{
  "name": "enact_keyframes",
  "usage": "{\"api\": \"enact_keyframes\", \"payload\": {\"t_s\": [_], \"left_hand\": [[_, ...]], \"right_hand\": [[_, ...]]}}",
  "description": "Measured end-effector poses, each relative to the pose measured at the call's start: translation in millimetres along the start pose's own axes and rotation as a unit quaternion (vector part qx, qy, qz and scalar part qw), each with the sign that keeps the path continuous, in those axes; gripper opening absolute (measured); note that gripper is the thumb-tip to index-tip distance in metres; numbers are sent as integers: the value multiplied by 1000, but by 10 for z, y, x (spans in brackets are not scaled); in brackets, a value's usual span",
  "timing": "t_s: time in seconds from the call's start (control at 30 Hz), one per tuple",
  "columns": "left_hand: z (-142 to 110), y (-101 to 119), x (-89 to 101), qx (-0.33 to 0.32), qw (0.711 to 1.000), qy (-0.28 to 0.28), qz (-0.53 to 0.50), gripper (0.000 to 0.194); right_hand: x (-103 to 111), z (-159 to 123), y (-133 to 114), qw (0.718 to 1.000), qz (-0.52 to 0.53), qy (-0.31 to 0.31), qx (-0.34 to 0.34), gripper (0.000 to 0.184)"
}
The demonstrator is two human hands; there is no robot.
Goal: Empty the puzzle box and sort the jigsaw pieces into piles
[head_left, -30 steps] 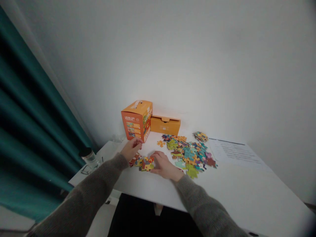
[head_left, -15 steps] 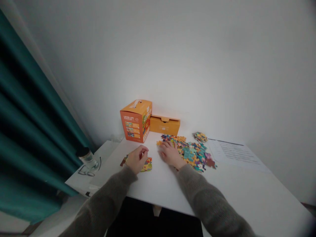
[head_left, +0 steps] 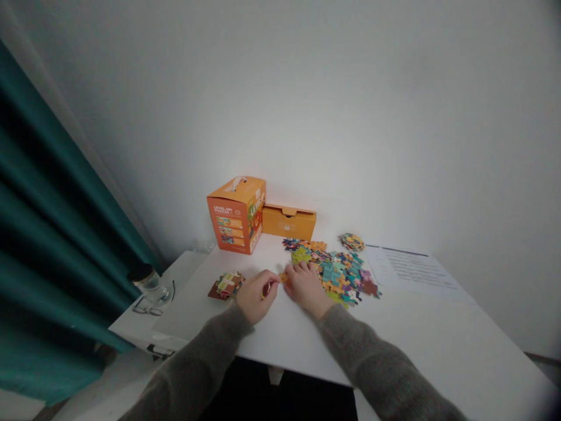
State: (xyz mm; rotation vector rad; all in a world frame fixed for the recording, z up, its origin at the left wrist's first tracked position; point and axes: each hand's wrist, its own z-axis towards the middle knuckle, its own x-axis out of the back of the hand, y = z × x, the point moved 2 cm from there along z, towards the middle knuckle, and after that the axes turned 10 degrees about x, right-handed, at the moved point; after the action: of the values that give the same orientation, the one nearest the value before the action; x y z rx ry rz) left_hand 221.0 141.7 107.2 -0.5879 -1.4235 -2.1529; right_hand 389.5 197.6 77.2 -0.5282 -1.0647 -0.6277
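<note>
Taking my hands as the clock's centre, the tall orange box (head_left: 236, 216) stands at 11 o'clock and the low orange box (head_left: 289, 223) at 12, both against the wall (head_left: 394, 146). A heap of loose puzzle pieces (head_left: 335, 273) spreads from 1 to 3 o'clock, its near edge partly covered by my right hand (head_left: 305, 286). Beyond it lie a small stack of pieces (head_left: 351, 241) at 2 and printed paper (head_left: 409, 269) near 3. Out at 9 are a dark-lidded glass jar (head_left: 151, 283) and a pair of glasses (head_left: 148, 307). Both boxes have their tops on, so their insides are hidden; the jar looks clear.

Half a second ago my left hand (head_left: 258, 295) covered the pile of pieces (head_left: 229, 285) at 9 o'clock; now that pile is exposed and my hands are side by side. An orange piece (head_left: 284, 278) sits between their fingertips. My left thumb and forefinger are nearly together and my right fingers are bent, but I cannot tell whether either is clamped on it
</note>
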Motion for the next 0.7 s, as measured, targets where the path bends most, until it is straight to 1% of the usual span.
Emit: {"api": "enact_keyframes", "payload": {"t_s": [0.03, 0.1, 0.13, 0.17, 0.2, 0.23, 0.3, 0.33, 0.37, 0.4, 0.5, 0.57, 0.6, 0.63, 0.7], "left_hand": [[8, 23, -48, -5, 1000, 2, -5, 13], [43, 42, -145, -2, 999, 31, -8, 13], [66, 45, -196, 2, 999, 53, -6, 16], [93, 48, -249, 3, 997, 73, -2, 21], [121, 55, -305, -1, 996, 86, 0, 29], [150, 66, -363, -10, 996, 89, -2, 39], [209, 102, -476, -39, 997, 72, -11, 59], [236, 122, -524, -54, 997, 62, -15, 65], [261, 140, -562, -66, 996, 56, -19, 67], [282, 153, -592, -75, 995, 53, -23, 65], [315, 163, -643, -103, 993, 51, -35, 48], [312, 146, -667, -124, 990, 47, -38, 38], [305, 129, -678, -129, 990, 47, -39, 34], [297, 107, -689, -130, 989, 51, -39, 31], [279, 58, -711, -132, 989, 57, -35, 26]], "right_hand": [[44, -33, 20, 1000, 17, 10, -6, 17], [140, -91, 98, 995, 81, 53, -38, 19], [183, -118, 152, 985, 138, 80, -63, 19], [220, -146, 208, 967, 214, 108, -89, 19], [248, -174, 261, 937, 303, 134, -114, 22], [269, -202, 303, 896, 393, 156, -136, 25], [297, -256, 343, 804, 538, 191, -167, 29], [309, -281, 341, 766, 584, 202, -178, 29], [320, -303, 326, 736, 616, 209, -185, 29], [329, -322, 302, 713, 641, 213, -189, 29], [336, -360, 233, 652, 700, 217, -197, 27], [313, -374, 214, 624, 722, 216, -204, 26], [292, -379, 211, 619, 728, 211, -206, 25], [268, -381, 211, 620, 730, 202, -206, 23], [217, -382, 214, 633, 722, 189, -205, 16]]}}
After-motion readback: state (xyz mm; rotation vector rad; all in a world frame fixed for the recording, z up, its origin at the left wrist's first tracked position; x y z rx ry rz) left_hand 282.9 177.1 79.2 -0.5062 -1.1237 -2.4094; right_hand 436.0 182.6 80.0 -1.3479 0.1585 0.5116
